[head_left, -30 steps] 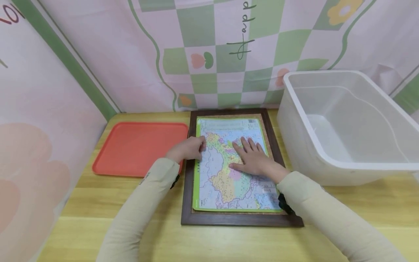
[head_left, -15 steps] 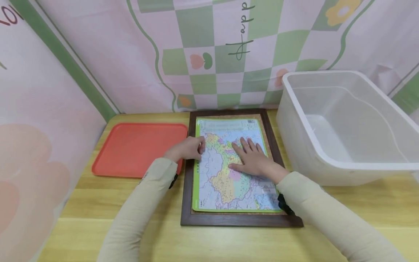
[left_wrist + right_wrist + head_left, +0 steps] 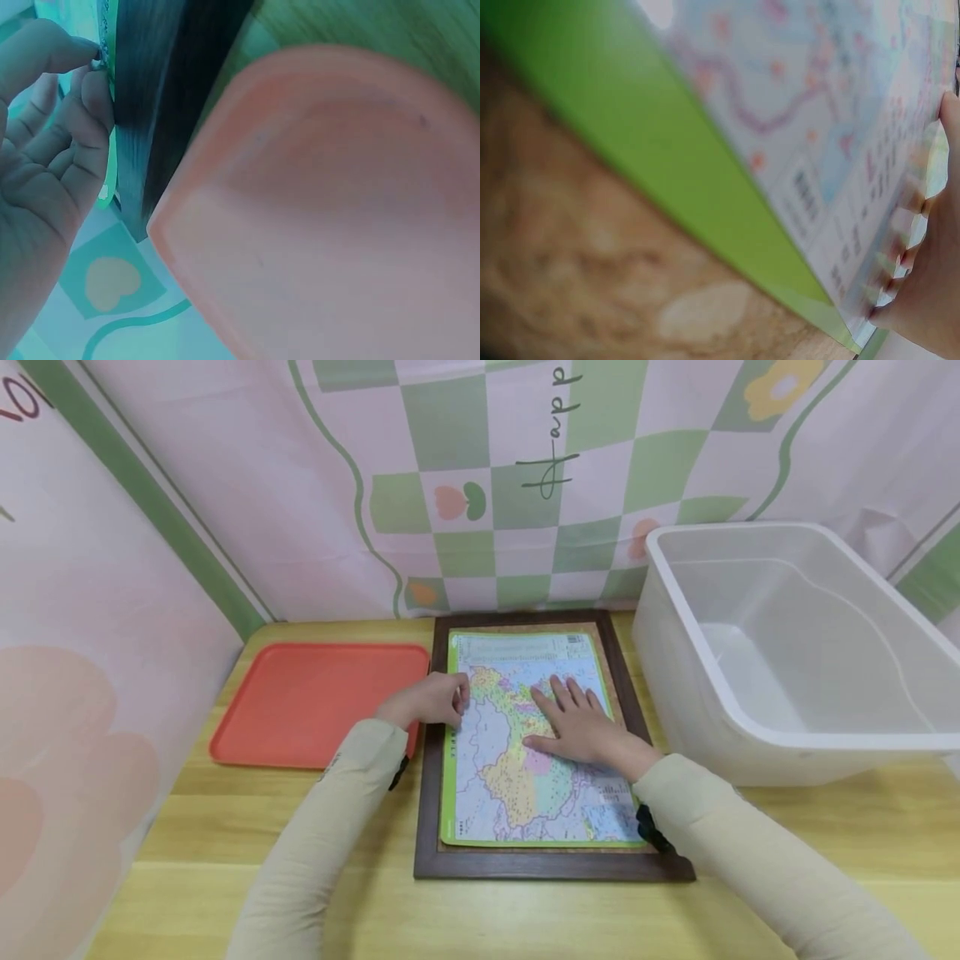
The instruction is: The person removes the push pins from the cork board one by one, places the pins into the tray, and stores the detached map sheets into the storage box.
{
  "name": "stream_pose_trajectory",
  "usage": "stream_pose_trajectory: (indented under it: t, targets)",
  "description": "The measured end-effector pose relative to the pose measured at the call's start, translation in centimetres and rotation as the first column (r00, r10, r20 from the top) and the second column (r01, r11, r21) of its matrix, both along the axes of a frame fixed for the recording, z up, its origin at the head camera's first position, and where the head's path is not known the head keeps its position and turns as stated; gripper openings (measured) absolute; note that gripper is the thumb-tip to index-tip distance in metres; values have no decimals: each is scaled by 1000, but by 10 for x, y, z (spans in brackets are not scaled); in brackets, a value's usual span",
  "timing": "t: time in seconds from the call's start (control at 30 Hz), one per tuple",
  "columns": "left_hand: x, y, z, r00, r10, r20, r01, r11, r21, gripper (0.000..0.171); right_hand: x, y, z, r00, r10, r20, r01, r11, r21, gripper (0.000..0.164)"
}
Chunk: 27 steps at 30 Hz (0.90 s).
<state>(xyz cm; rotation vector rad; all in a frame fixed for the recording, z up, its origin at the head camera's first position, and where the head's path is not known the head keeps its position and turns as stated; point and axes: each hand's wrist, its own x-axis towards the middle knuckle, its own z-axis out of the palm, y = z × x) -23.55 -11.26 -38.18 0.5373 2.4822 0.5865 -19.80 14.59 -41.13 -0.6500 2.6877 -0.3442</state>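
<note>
A colourful map sheet [image 3: 498, 785] with a green border lies on a cork board [image 3: 606, 647] framed in dark wood [image 3: 555, 865]. At the sheet's left edge is my left hand [image 3: 433, 697], its other fingers curled. In the left wrist view, the thumb and a finger of that hand [image 3: 52, 142] pinch a tiny clear, pin-like piece against the map's edge; its exact kind is too small to tell. My right hand [image 3: 581, 729] rests flat on the map with fingers spread. The right wrist view shows the map's corner [image 3: 810, 187] over the brown cork [image 3: 592, 247].
A red tray [image 3: 322, 702] lies close to the frame's left side, under the left forearm. To the right stands a large white plastic tub [image 3: 690, 693]. Behind the wooden table [image 3: 360, 910] hangs a patterned pink and green cloth [image 3: 525, 510].
Almost nothing moves. My left hand stays at the map's left edge with only a slight shift of its fingers, and my right hand keeps its place on the sheet.
</note>
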Motion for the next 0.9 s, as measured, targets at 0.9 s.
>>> stream_pose_trajectory:
  t: [0.9]
  targets:
    - [0,1,3,999,-54,9,54,998,-19,24,-1,0,-1,1000,-6,2,6,1000,1,88]
